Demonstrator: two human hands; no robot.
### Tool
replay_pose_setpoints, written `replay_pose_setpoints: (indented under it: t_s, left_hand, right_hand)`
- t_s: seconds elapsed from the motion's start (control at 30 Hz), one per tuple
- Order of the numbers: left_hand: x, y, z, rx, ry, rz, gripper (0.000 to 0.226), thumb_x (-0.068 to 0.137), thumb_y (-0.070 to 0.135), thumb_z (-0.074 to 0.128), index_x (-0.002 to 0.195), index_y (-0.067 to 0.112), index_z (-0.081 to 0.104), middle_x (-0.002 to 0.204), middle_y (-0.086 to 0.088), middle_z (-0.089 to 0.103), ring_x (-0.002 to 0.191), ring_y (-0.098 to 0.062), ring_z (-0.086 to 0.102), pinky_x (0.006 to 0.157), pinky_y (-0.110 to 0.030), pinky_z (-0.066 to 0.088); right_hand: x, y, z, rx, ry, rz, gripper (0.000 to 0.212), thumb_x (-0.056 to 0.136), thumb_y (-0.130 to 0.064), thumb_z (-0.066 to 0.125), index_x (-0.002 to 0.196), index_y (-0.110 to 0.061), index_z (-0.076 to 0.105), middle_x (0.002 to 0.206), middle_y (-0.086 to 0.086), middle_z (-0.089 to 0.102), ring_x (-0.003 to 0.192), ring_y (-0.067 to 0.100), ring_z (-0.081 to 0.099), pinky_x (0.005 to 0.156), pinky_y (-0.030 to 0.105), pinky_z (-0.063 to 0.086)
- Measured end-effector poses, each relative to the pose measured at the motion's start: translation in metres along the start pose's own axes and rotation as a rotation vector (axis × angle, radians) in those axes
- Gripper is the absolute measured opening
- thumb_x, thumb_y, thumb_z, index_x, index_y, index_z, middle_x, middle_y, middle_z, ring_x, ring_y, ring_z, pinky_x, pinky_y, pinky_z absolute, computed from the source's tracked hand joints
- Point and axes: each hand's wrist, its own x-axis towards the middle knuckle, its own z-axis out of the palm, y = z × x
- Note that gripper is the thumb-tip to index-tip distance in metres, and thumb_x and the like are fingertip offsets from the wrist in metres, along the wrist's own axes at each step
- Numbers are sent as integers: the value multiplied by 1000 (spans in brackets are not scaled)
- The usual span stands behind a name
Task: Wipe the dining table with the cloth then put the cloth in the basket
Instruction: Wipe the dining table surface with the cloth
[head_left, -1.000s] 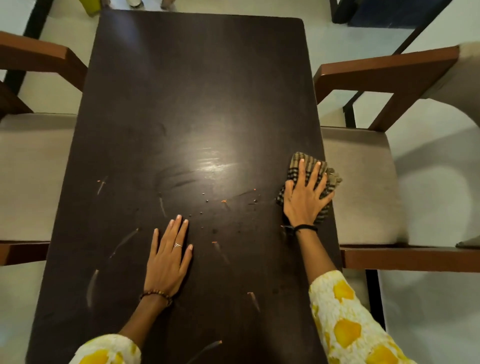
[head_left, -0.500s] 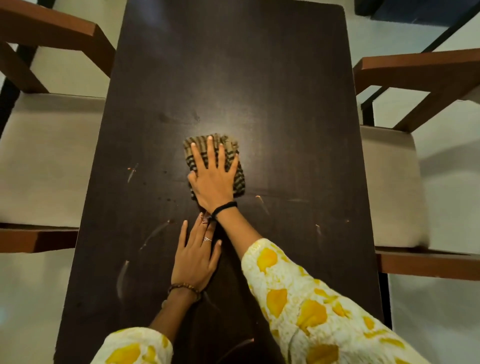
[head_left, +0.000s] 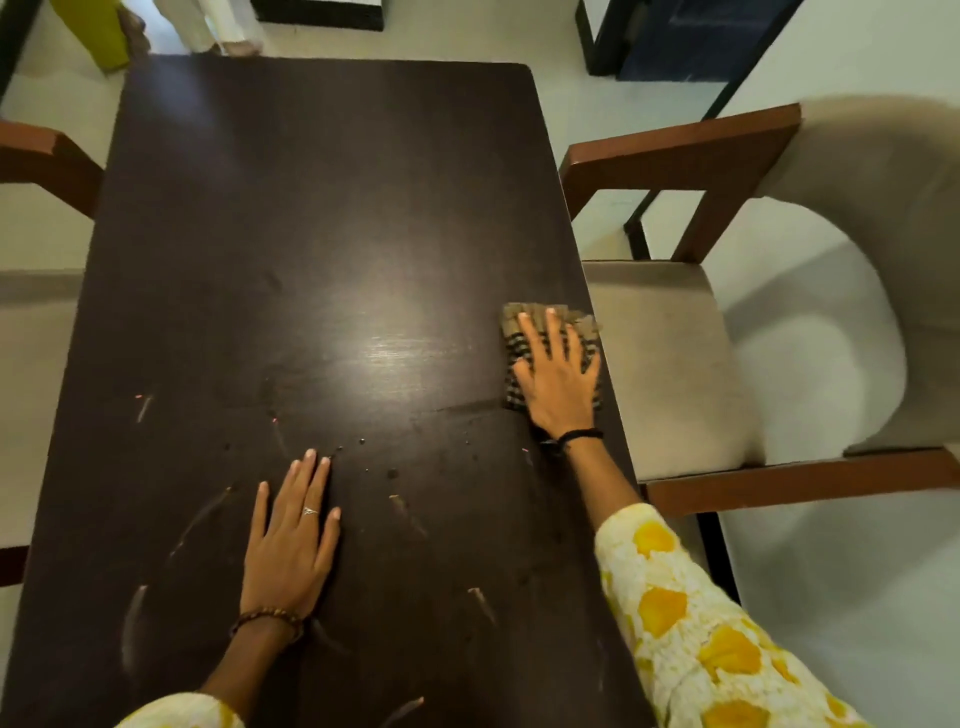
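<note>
The dark brown dining table (head_left: 322, 218) fills the view. A folded checked cloth (head_left: 517, 325) lies at the table's right edge, and my right hand (head_left: 556, 379) presses flat on it with fingers spread. My left hand (head_left: 291, 540) rests flat on the near middle of the table, fingers apart, holding nothing. Small crumbs and specks (head_left: 363, 457) and pale streaks lie on the near half of the table between my hands. No basket is in view.
A cushioned wooden armchair (head_left: 691, 364) stands close against the table's right side. Another chair's wooden arm (head_left: 47, 161) and seat show on the left. A yellow-green object (head_left: 98, 31) stands on the floor beyond the far left corner.
My right hand has swept the cloth from the table's middle back to the right edge. My left hand has stayed flat on the near part of the table.
</note>
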Motion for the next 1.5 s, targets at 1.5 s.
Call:
replay_pose_setpoints:
  t_s: [1.5]
  left_hand:
    - [-62,-144,-33,-86,77,-138,52,99,38,14,138,7,30,142,-12,41,134,-20,28,112,-36,15]
  right_hand:
    - [-38,-379,69,-34,76,77,76,68,-47,68,138,-25,44,142,15,44,127,37,45,92,70,32]
